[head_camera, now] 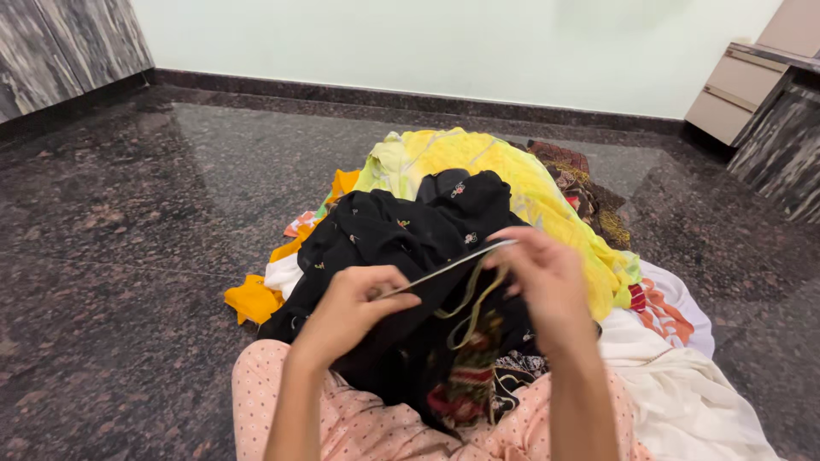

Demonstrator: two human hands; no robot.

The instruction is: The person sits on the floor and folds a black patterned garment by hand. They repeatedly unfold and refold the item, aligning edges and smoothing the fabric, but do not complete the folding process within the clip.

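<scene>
My left hand (pixel 350 309) and my right hand (pixel 547 277) pinch the stretched edge of a black garment (pixel 393 230) with small embroidered motifs. The edge runs taut between them, and thin olive strings (pixel 470 303) hang from it near the right hand. The garment drapes over my lap, which is covered in pink dotted trousers (pixel 359 423). A patterned red and dark lining or cloth (pixel 465 380) shows below the hands. Behind the black garment lies a yellow-green cloth (pixel 504 171).
A pile of clothes sits on the dark polished stone floor (pixel 128 256): orange fabric (pixel 256 294) at the left, white cloth (pixel 683 384) with an orange print at the right, brown patterned fabric (pixel 581 183) at the back. A pale wall (pixel 427 43) and beige cabinet (pixel 743 85) stand beyond.
</scene>
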